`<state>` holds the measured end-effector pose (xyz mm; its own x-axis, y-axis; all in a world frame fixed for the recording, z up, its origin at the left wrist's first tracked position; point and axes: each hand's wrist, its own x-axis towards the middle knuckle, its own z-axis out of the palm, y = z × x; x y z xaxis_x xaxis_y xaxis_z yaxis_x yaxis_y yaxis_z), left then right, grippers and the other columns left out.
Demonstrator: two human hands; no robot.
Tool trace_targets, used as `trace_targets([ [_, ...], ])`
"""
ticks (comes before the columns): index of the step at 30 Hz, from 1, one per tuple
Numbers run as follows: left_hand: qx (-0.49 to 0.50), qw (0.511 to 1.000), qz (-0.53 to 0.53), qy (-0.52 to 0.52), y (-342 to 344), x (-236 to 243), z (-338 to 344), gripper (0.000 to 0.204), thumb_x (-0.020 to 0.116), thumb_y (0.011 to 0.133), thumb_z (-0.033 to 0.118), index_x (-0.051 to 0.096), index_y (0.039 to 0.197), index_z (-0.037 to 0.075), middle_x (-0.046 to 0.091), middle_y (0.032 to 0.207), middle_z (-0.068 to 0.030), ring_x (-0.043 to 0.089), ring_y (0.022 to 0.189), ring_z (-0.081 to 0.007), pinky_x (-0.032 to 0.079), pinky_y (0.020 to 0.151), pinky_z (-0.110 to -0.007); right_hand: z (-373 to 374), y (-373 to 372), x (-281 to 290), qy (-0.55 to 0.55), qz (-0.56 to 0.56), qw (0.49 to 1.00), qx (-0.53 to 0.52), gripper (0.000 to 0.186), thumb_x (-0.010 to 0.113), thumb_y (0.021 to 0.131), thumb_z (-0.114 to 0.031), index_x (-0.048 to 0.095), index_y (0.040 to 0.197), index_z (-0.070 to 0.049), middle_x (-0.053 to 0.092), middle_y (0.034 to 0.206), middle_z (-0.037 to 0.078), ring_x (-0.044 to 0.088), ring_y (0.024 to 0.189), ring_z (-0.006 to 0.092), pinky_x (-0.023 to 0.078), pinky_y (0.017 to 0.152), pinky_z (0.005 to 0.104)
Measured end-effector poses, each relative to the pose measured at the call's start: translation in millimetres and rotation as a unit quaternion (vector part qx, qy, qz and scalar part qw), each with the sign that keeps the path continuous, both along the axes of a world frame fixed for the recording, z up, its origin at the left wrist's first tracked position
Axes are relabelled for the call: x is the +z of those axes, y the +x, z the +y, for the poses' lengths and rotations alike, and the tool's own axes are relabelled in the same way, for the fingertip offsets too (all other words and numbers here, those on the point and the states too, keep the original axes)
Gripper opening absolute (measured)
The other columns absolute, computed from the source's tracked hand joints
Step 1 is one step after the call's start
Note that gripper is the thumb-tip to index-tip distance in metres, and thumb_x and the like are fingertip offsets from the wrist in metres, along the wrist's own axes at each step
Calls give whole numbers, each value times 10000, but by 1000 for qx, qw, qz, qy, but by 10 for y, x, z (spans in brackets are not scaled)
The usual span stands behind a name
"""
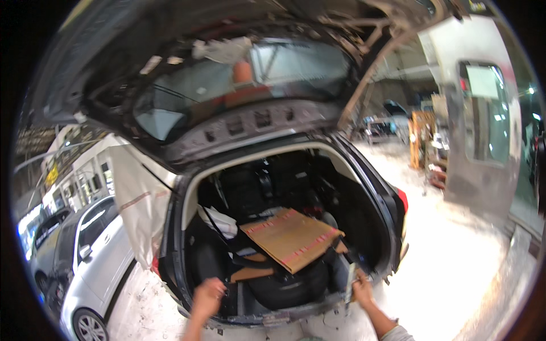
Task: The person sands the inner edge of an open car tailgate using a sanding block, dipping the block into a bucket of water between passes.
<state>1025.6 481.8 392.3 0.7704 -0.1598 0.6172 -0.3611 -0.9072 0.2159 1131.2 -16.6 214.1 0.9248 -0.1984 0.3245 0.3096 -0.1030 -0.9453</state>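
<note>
On my feed, nearer than the cardboard point(296, 238): leftward, my left hand point(211, 290) looks curled, whether closed I can't tell; rightward, my right hand point(362, 286) grips a pale strip point(350, 279). Beyond the cardboard: dark seats point(238, 186).

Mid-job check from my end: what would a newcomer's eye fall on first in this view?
Most likely the big raised tailgate arching over the top of the view, then the flat brown cardboard lying in the open cargo area near the centre. Next, at the lower right, the right hand holds a slim pale strip, and a pale car stands at the left.
</note>
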Motion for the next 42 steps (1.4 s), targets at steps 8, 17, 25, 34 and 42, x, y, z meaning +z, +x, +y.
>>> trace_targets([
  [8,-209,734,498,-412,-468,-2724,-2674,524,558,1013,271,414,1433,-6,625,1269,-136,634,1110,-177,499,923,-294,275,-1092,-1122,-53,137,970,191,581,482,916,-240,429,1458,-38,537,1399,183,546,1221,265,417,1028,351],
  [17,-151,651,579,-467,-723,-2693,-3310,719,645,954,213,240,1517,25,526,1310,-125,613,1050,-181,556,815,-335,-166,-1664,-943,-32,241,944,223,565,448,963,-243,382,1491,-54,541,1378,220,587,1175,299,435,1013,387],
  [25,-103,665,580,-459,-836,-2463,-3620,738,682,913,138,267,1514,35,585,1147,-70,595,985,-151,537,762,-304,-304,-1736,-901,-19,230,950,210,593,484,978,-322,361,1504,-76,525,1385,257,544,1241,399,413,1047,427],
  [34,-112,624,571,-522,-828,-2575,-3736,766,706,890,107,260,1501,-11,599,1209,-86,602,999,-136,514,744,-280,-608,-1859,-722,92,238,932,256,799,637,922,-475,319,1530,-65,462,1468,219,483,1313,287,383,1069,364],
  [42,-96,604,578,-541,-1076,-2711,-3409,623,681,922,160,386,1455,33,605,1057,-61,603,812,-96,571,626,-257,66,-2113,-1320,278,310,880,227,680,590,978,-338,304,1545,-95,337,1562,153,387,1369,220,316,1117,329],
])
